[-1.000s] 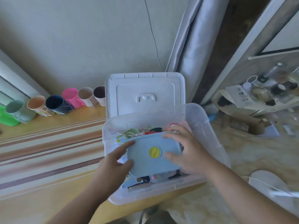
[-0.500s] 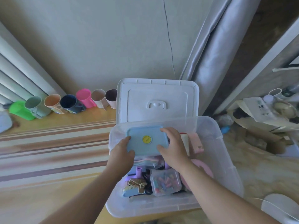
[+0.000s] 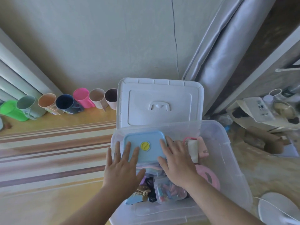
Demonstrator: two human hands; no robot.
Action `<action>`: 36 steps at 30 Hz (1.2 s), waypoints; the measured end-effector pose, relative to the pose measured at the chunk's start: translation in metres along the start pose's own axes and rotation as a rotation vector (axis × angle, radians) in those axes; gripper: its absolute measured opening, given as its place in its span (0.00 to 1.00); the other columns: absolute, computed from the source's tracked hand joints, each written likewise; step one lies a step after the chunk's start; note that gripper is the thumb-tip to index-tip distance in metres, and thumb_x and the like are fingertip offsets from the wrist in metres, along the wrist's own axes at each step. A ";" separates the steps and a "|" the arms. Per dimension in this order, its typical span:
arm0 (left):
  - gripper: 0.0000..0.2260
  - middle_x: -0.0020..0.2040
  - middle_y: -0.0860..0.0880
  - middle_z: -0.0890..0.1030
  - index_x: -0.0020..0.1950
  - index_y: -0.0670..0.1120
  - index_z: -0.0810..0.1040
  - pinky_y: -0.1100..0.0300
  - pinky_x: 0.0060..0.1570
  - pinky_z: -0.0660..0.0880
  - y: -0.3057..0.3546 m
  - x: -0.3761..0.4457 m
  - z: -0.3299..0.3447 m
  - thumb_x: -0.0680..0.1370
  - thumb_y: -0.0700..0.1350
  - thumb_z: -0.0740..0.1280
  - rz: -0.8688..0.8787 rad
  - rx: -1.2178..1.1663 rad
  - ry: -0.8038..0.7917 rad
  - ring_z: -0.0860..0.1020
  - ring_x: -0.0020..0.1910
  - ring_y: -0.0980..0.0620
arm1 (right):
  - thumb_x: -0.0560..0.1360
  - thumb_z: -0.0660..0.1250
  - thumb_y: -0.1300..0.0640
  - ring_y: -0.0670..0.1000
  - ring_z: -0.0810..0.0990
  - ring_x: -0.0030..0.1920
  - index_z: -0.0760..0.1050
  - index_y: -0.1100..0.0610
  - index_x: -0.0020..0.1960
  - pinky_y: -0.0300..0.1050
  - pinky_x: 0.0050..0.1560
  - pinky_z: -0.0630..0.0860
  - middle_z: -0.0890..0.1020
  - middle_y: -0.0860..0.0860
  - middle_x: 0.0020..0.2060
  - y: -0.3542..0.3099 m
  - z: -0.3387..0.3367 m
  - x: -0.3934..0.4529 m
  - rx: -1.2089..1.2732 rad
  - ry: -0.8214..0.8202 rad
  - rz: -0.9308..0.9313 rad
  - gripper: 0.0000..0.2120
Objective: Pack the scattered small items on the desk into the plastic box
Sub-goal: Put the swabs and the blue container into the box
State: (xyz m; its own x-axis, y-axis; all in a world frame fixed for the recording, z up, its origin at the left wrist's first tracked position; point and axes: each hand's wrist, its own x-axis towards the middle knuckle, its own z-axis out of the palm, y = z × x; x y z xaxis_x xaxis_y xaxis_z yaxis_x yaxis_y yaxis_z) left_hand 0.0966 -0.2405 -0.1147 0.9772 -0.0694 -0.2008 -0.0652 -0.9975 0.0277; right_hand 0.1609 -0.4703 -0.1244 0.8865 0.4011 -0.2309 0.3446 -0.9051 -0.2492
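Observation:
A clear plastic box (image 3: 233, 159) stands at the desk's right edge, its white lid (image 3: 159, 103) leaning upright behind it. Inside, at the far left corner, lies a light blue flat case (image 3: 146, 140) with a yellow round button. My left hand (image 3: 123, 166) lies flat with spread fingers on the case's left part. My right hand (image 3: 175, 161) rests with straight fingers on its right part. Below the hands sit a small clear case of coloured bits (image 3: 168, 190), a pink round item (image 3: 209, 176), a pink pouch (image 3: 203, 148) and a brown clip (image 3: 143, 192).
A row of coloured mugs (image 3: 65, 103) lines the wall behind the striped desk mat (image 3: 53, 151). A grey curtain (image 3: 222, 54) hangs behind the box. Cluttered floor items (image 3: 266, 111) lie at right, and a white round object (image 3: 276, 208) sits at bottom right.
The blue case went from held above the box down into its far left corner. Both hands released their grip and now lie flat on it.

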 end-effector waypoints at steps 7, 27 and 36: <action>0.19 0.66 0.53 0.80 0.64 0.57 0.82 0.37 0.69 0.69 -0.040 0.017 -0.030 0.81 0.62 0.58 0.121 -0.229 0.208 0.75 0.70 0.41 | 0.83 0.53 0.40 0.54 0.68 0.74 0.68 0.51 0.78 0.55 0.74 0.66 0.66 0.49 0.80 0.011 -0.046 -0.002 0.132 0.039 -0.116 0.28; 0.17 0.63 0.51 0.81 0.69 0.54 0.74 0.45 0.66 0.71 -0.098 0.242 -0.026 0.81 0.54 0.66 -0.746 -1.398 -0.290 0.79 0.59 0.47 | 0.71 0.74 0.50 0.57 0.78 0.50 0.68 0.58 0.72 0.48 0.43 0.75 0.80 0.56 0.59 0.185 -0.091 0.203 0.518 -0.149 0.702 0.33; 0.21 0.56 0.51 0.84 0.62 0.55 0.80 0.51 0.53 0.74 -0.082 0.172 -0.094 0.82 0.65 0.56 -0.739 -1.597 -0.010 0.81 0.56 0.46 | 0.73 0.70 0.49 0.55 0.83 0.53 0.76 0.41 0.51 0.52 0.52 0.78 0.84 0.48 0.52 0.155 -0.152 0.131 0.972 0.306 0.603 0.08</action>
State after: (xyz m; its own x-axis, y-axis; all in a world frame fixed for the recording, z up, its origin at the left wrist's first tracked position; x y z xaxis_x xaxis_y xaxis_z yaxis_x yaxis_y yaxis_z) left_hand 0.2886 -0.1690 -0.0599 0.7063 0.3442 -0.6186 0.6008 0.1706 0.7810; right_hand 0.3776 -0.5792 -0.0504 0.9081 -0.2239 -0.3538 -0.4165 -0.3963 -0.8182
